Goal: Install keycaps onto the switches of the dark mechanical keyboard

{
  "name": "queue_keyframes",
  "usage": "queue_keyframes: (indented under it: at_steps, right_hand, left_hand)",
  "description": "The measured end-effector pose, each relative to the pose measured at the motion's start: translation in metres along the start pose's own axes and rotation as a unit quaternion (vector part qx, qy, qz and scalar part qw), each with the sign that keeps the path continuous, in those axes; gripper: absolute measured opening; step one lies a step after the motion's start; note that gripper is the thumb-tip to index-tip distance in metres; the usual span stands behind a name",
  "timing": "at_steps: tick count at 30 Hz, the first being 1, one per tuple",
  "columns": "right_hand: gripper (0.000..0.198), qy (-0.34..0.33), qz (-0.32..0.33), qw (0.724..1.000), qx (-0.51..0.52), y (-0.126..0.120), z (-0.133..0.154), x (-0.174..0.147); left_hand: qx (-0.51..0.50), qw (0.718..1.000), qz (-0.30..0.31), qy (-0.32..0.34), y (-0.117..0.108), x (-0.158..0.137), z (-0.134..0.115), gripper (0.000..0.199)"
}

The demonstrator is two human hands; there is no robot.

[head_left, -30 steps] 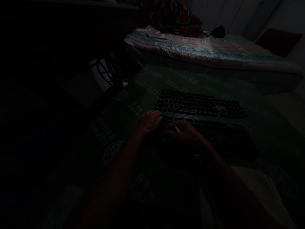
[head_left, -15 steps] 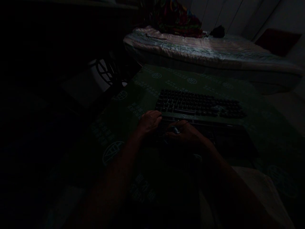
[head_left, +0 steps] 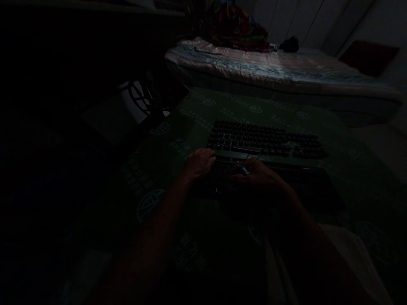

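Note:
My left hand (head_left: 199, 163) is closed over the left end of a dark keyboard base (head_left: 313, 180), which lies flat on the green table cover. The fingertips rest at its upper left edge. My right hand (head_left: 259, 174) is pinched around a slim tool with a pale shiny part (head_left: 243, 169). Its thin end points up past the fingers, and its kind is too dark to make out. This hand is low over the left half of the base. Just beyond, rows of black keycaps (head_left: 248, 137) are laid out in keyboard order, with the long space bar nearest me.
The green cover (head_left: 178, 169) bears pale printed emblems and lettering. Behind the table is a bed with a striped sheet (head_left: 241, 65) and a patterned red cloth (head_left: 237, 27). A black wheel-like frame (head_left: 140, 97) stands at left. Light cloth (head_left: 346, 241) lies at lower right. The room is very dim.
My right hand has shifted a little to the right along the base with the slim tool, baring more of the base's left part. My left hand stays in place.

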State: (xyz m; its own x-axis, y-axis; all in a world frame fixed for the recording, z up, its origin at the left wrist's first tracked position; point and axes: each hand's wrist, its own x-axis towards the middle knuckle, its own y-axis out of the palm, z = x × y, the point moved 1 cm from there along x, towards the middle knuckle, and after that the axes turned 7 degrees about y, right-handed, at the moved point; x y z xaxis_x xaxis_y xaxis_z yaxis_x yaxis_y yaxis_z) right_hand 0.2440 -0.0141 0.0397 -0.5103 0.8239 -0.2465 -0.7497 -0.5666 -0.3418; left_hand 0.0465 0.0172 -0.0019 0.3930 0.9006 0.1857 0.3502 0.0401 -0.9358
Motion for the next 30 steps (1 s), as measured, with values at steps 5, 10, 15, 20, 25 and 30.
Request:
queue_keyframes:
  at_steps: [5,10,15,20,25,30]
  right_hand:
    - [0.012,-0.060,-0.012,0.998,-0.008,0.006,-0.001,0.004]
    - [0.013,-0.090,-0.027,0.995,-0.011,0.011,-0.002,0.009]
    - [0.014,-0.092,-0.021,0.996,0.004,0.008,-0.003,0.008]
    - [0.013,-0.090,-0.044,0.995,0.000,0.003,-0.006,0.010]
    - [0.016,-0.091,-0.033,0.995,-0.012,0.004,-0.005,0.011]
    - [0.015,-0.112,-0.049,0.992,-0.020,0.002,-0.008,0.013]
  left_hand:
    - [0.002,1.000,-0.007,-0.004,0.000,0.000,0.001,0.027]
    - [0.000,1.000,-0.005,0.000,0.001,0.001,0.002,0.028]
    - [-0.004,1.000,0.000,-0.001,-0.001,0.001,0.000,0.031]
    - [-0.003,1.000,0.005,-0.007,-0.001,0.001,-0.002,0.030]
    - [-0.004,1.000,0.007,-0.010,-0.001,0.001,-0.001,0.030]
    - [-0.003,1.000,0.010,-0.008,-0.002,0.001,-0.001,0.029]
